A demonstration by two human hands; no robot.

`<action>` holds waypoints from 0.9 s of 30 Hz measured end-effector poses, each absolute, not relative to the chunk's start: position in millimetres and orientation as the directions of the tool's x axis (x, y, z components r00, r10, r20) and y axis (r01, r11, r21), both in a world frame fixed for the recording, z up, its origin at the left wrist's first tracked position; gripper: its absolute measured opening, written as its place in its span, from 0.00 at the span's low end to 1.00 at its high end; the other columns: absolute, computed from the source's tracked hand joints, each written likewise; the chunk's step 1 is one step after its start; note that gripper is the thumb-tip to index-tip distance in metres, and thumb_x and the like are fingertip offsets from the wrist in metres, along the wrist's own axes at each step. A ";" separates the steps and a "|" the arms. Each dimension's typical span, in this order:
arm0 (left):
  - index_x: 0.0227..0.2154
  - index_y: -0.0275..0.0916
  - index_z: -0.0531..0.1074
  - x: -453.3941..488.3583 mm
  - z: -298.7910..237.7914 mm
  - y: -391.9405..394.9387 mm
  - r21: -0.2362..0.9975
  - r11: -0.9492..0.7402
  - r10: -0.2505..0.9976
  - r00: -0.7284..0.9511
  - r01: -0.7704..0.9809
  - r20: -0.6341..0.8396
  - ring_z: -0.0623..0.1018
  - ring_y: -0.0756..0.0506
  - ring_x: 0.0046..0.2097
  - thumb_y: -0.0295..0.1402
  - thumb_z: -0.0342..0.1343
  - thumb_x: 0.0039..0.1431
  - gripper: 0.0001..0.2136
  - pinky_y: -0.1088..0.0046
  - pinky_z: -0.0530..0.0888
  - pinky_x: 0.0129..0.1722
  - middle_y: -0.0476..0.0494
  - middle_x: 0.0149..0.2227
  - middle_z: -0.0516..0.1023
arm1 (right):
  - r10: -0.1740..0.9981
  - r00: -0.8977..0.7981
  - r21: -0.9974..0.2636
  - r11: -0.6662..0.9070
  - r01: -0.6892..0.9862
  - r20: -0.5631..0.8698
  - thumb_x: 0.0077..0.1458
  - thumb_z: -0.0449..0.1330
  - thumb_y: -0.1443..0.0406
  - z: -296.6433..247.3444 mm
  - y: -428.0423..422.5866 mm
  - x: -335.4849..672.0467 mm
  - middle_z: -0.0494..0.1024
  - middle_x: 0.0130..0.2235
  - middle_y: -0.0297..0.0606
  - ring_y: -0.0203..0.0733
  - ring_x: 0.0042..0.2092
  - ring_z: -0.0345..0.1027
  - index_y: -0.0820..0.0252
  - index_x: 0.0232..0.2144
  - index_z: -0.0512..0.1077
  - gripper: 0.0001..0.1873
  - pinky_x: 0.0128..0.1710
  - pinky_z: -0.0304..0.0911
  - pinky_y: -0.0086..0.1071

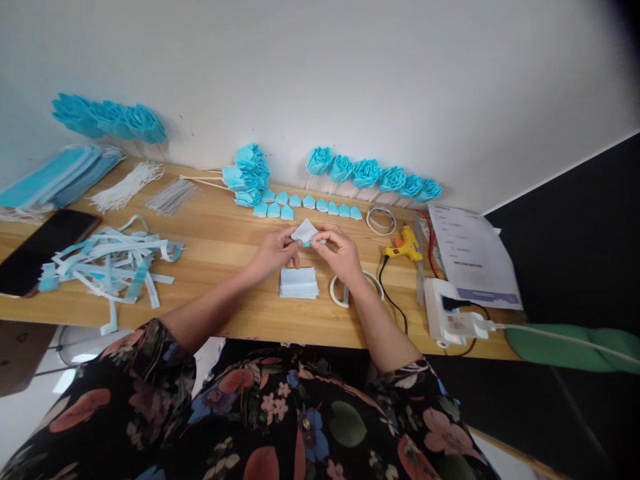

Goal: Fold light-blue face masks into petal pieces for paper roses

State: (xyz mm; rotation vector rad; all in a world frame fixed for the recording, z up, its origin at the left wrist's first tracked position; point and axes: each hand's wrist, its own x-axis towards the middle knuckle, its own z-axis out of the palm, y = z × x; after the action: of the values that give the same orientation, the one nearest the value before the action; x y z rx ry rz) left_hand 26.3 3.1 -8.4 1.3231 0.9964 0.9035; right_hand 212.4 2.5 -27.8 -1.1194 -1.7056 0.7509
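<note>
Between my two hands is a small piece of blue and white mask fabric (305,231), its top folded to a point. My left hand (278,251) pinches its left side, and my right hand (341,251) pinches the right side. Just below them lies a stack of cut fabric pieces (299,283) on the wooden table (220,267). Beyond my hands, several folded blue petals (309,202) are set out in rows. A roll of white tape (340,293) is partly hidden under my right forearm.
Blue fabric flowers on sticks (367,173) lean along the wall. On the right are a yellow glue gun (407,245), a ring of wire (381,220), printed sheets (473,257) and a power strip (440,310). Fabric strips (120,260), a phone (45,250) and face masks (63,177) lie left.
</note>
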 end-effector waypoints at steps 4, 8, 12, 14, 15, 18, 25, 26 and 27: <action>0.55 0.32 0.71 26.5 -9.0 2.7 0.997 0.045 0.935 0.350 0.062 -0.064 0.75 0.51 0.18 0.28 0.55 0.58 0.21 0.81 0.65 0.19 0.55 0.18 0.72 | 0.966 -0.128 -0.937 0.248 0.245 0.223 0.54 0.65 0.56 -33.3 3.8 212.9 0.81 0.42 0.37 0.41 0.41 0.74 0.56 0.32 0.76 0.10 0.44 0.68 0.35; 0.56 0.32 0.70 26.8 -10.8 3.4 0.998 0.055 0.934 0.351 0.039 -0.065 0.75 0.51 0.18 0.29 0.56 0.57 0.22 0.81 0.65 0.18 0.55 0.18 0.72 | 0.981 -0.115 -0.962 0.175 0.210 0.154 0.52 0.66 0.54 -35.0 3.3 211.8 0.79 0.32 0.33 0.37 0.34 0.71 0.57 0.33 0.75 0.13 0.39 0.67 0.33; 0.58 0.31 0.68 27.4 -9.9 3.0 0.998 0.057 0.933 0.355 0.039 -0.067 0.75 0.52 0.18 0.29 0.57 0.57 0.25 0.81 0.65 0.18 0.55 0.17 0.73 | 0.981 -0.133 -0.987 0.147 0.062 0.138 0.49 0.68 0.56 -32.7 3.1 208.6 0.78 0.35 0.33 0.38 0.36 0.73 0.56 0.39 0.73 0.17 0.40 0.69 0.34; 0.60 0.30 0.66 27.3 -8.6 2.4 0.997 0.057 0.931 0.357 0.059 -0.075 0.74 0.52 0.17 0.29 0.56 0.57 0.26 0.81 0.65 0.18 0.55 0.17 0.73 | 0.982 -0.145 -0.991 0.126 0.034 0.120 0.49 0.68 0.56 -31.1 3.3 207.8 0.78 0.33 0.32 0.39 0.35 0.73 0.55 0.47 0.72 0.23 0.39 0.70 0.34; 0.61 0.30 0.65 27.1 -8.1 2.1 0.996 0.057 0.931 0.356 0.070 -0.078 0.73 0.52 0.17 0.28 0.56 0.58 0.27 0.81 0.66 0.19 0.55 0.17 0.73 | 0.982 -0.150 -0.992 0.120 0.041 0.112 0.49 0.68 0.57 -30.5 3.4 207.7 0.77 0.32 0.31 0.39 0.34 0.73 0.54 0.50 0.71 0.26 0.38 0.69 0.34; 0.61 0.30 0.65 26.0 -7.8 1.5 0.997 0.037 0.945 0.321 0.069 -0.057 0.73 0.53 0.18 0.28 0.55 0.58 0.27 0.80 0.66 0.19 0.56 0.18 0.72 | 0.979 -0.173 -0.991 0.123 0.053 0.112 0.49 0.67 0.58 -30.6 3.7 207.9 0.77 0.33 0.32 0.40 0.35 0.72 0.54 0.54 0.69 0.29 0.39 0.69 0.35; 0.61 0.31 0.64 25.5 -12.0 5.0 0.997 0.010 0.966 0.257 -0.071 0.008 0.73 0.52 0.23 0.37 0.60 0.56 0.31 0.78 0.69 0.23 0.52 0.24 0.76 | 0.975 -0.170 -0.988 0.150 0.044 0.140 0.50 0.66 0.56 -32.0 3.2 207.3 0.80 0.40 0.36 0.42 0.42 0.73 0.55 0.46 0.73 0.21 0.45 0.68 0.36; 0.57 0.31 0.68 25.6 -12.1 5.3 0.997 0.035 0.960 0.280 -0.069 -0.014 0.73 0.52 0.23 0.39 0.62 0.54 0.29 0.77 0.69 0.23 0.51 0.24 0.76 | 0.977 -0.155 -0.987 0.156 0.042 0.148 0.50 0.66 0.56 -31.7 3.1 207.2 0.80 0.40 0.35 0.42 0.42 0.73 0.55 0.46 0.73 0.21 0.44 0.68 0.36; 0.50 0.32 0.74 25.8 -12.0 5.5 0.997 0.054 0.952 0.303 -0.054 -0.036 0.72 0.52 0.22 0.41 0.63 0.53 0.24 0.77 0.68 0.23 0.51 0.23 0.75 | 0.977 -0.148 -0.986 0.160 0.037 0.153 0.50 0.67 0.56 -31.4 3.0 207.1 0.80 0.40 0.35 0.42 0.41 0.72 0.54 0.46 0.73 0.21 0.44 0.68 0.36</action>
State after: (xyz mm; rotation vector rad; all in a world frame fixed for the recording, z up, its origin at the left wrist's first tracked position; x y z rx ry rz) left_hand 25.8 5.5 -12.0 1.2614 0.9594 0.9777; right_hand 207.1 3.0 -31.4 -1.0539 -1.4220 1.1707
